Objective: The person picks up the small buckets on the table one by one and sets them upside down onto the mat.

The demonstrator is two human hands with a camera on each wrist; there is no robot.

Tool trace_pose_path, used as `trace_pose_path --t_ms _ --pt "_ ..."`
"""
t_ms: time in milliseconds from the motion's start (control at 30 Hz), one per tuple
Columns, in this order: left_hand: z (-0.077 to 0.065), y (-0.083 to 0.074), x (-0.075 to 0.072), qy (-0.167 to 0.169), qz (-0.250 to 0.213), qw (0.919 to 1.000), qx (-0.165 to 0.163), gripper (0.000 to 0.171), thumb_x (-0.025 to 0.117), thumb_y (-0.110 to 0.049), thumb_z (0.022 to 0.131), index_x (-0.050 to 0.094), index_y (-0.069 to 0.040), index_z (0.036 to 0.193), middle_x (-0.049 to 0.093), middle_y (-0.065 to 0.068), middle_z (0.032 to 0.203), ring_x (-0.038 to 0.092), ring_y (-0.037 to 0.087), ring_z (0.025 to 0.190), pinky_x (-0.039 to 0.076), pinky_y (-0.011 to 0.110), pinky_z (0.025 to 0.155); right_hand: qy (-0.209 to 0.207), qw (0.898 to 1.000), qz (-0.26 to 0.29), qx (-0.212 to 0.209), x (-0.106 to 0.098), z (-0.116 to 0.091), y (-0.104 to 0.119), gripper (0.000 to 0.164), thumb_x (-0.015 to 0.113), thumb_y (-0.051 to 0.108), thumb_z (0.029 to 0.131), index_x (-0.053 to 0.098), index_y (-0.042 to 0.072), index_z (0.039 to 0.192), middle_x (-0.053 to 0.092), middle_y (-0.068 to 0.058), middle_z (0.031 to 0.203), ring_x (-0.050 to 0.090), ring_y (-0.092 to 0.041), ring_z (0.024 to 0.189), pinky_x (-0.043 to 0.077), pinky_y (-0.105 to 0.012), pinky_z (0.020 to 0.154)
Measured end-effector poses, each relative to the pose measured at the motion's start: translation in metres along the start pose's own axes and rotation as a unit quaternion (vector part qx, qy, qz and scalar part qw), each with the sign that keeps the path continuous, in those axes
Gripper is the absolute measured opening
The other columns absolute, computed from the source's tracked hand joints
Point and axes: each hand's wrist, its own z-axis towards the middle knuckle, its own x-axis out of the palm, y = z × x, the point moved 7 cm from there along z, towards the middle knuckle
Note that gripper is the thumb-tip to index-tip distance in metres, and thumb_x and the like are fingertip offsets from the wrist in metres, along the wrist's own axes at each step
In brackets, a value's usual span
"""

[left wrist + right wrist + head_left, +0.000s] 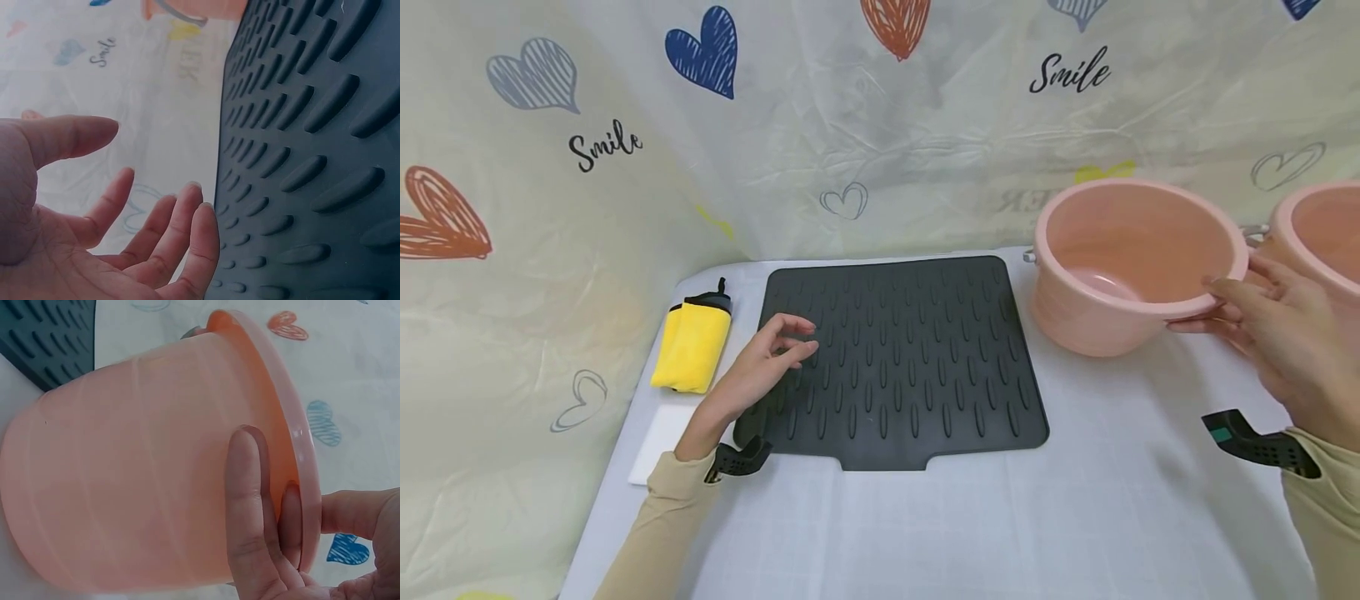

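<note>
A pink bucket (pixel 1097 325) with a metal handle stands at the right of the table, beside a dark ridged rubber mat (pixel 895 367). My right hand (pixel 1285 333) grips the bucket's rim at its near right side. In the right wrist view the thumb lies over the rim (pixel 306 462) and the fingers (pixel 244 500) lie along the outer wall. My left hand (pixel 767 358) hovers over the mat's left edge with loosely bent fingers and holds nothing. The left wrist view shows its fingers (pixel 203 250) spread apart from the thumb, with the mat alongside.
A second pink bucket (pixel 1318 250) stands at the far right, partly out of the head view. Left of the mat lie a folded yellow cloth (pixel 692 346) with dark trim and a flat white item (pixel 662 433). A printed curtain (pixel 850 125) hangs behind the white-covered table (pixel 970 533).
</note>
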Motion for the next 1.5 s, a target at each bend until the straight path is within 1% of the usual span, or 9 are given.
trace_pose_path --t_ms 300,433,500,733,1000,1067,1233,1333,1500 --pt "-0.002 0.001 0.002 0.008 0.012 0.9999 -0.006 0.046 0.061 -0.029 0.106 0.047 -0.004 0.143 0.056 0.015 0.138 0.061 0.041 0.119 0.045 0.057 0.107 0.003 0.999 0.030 -0.045 0.002 -0.002 0.000 0.072 0.057 -0.003 0.104 0.021 0.004 0.166 0.071 0.003 0.109 0.076 -0.017 0.072 0.061 -0.031 0.059" --pt "-0.002 0.000 0.004 0.013 0.015 0.9998 -0.003 0.045 0.060 -0.029 0.107 0.048 -0.004 0.142 0.056 0.016 0.138 0.061 0.041 0.119 0.045 0.057 0.107 -0.007 0.998 0.045 -0.050 0.004 -0.003 0.001 0.073 0.059 -0.005 0.103 0.025 0.009 0.165 0.072 0.001 0.107 0.075 -0.018 0.070 0.061 -0.031 0.059" --pt "-0.002 -0.001 0.005 0.014 0.015 0.9998 0.001 0.042 0.061 -0.027 0.107 0.049 -0.005 0.140 0.057 0.016 0.138 0.061 0.041 0.119 0.045 0.058 0.106 -0.011 0.997 0.054 -0.050 0.005 -0.004 0.002 0.076 0.059 -0.006 0.102 0.022 0.011 0.166 0.073 0.001 0.106 0.075 -0.018 0.069 0.061 -0.031 0.059" --pt "-0.002 -0.002 0.009 0.021 0.012 0.9996 0.012 0.041 0.061 -0.023 0.107 0.049 -0.002 0.140 0.055 0.016 0.136 0.060 0.041 0.119 0.047 0.057 0.103 -0.019 0.997 0.058 -0.044 0.012 -0.007 0.005 0.089 0.057 -0.007 0.102 0.007 0.023 0.169 0.075 -0.006 0.084 0.072 -0.015 0.066 0.059 -0.027 0.057" --pt "-0.001 -0.003 0.011 0.024 0.012 0.9994 0.020 0.039 0.062 -0.022 0.106 0.050 -0.002 0.138 0.055 0.017 0.136 0.060 0.041 0.118 0.049 0.057 0.102 -0.007 0.997 0.067 -0.038 0.014 -0.005 0.008 0.089 0.055 -0.010 0.102 0.007 0.023 0.169 0.075 -0.009 0.081 0.074 -0.014 0.069 0.060 -0.026 0.059" --pt "-0.001 -0.004 0.012 0.026 0.012 0.9994 0.022 0.040 0.062 -0.022 0.106 0.050 -0.001 0.138 0.055 0.017 0.137 0.060 0.040 0.117 0.049 0.057 0.101 -0.011 0.996 0.079 -0.038 0.014 -0.006 0.009 0.090 0.054 -0.013 0.101 0.008 0.022 0.169 0.071 -0.008 0.073 0.073 -0.014 0.068 0.061 -0.028 0.059" --pt "-0.002 -0.004 0.011 0.028 0.018 0.9993 0.019 0.041 0.061 -0.023 0.106 0.049 -0.001 0.139 0.056 0.015 0.136 0.060 0.040 0.116 0.048 0.056 0.102 -0.032 0.997 0.062 -0.045 0.017 -0.008 0.013 0.089 0.055 -0.016 0.099 0.013 0.020 0.169 0.060 -0.005 0.063 0.065 -0.012 0.060 0.061 -0.031 0.057" --pt "-0.002 -0.004 0.011 0.027 0.021 0.9993 0.018 0.039 0.062 -0.024 0.106 0.050 -0.003 0.138 0.056 0.014 0.134 0.061 0.039 0.113 0.048 0.056 0.101 -0.032 0.997 0.043 -0.051 0.022 -0.008 0.016 0.087 0.055 -0.015 0.100 0.015 0.019 0.169 0.063 -0.003 0.065 0.067 -0.010 0.064 0.060 -0.029 0.057" --pt "-0.003 -0.004 0.013 0.031 0.021 0.9991 0.021 0.038 0.062 -0.022 0.106 0.051 -0.003 0.137 0.056 0.015 0.132 0.061 0.039 0.110 0.049 0.054 0.099 -0.013 0.998 0.043 -0.048 0.032 -0.008 0.016 0.084 0.053 -0.016 0.100 0.018 0.017 0.168 0.075 -0.005 0.078 0.075 -0.011 0.075 0.061 -0.028 0.059"
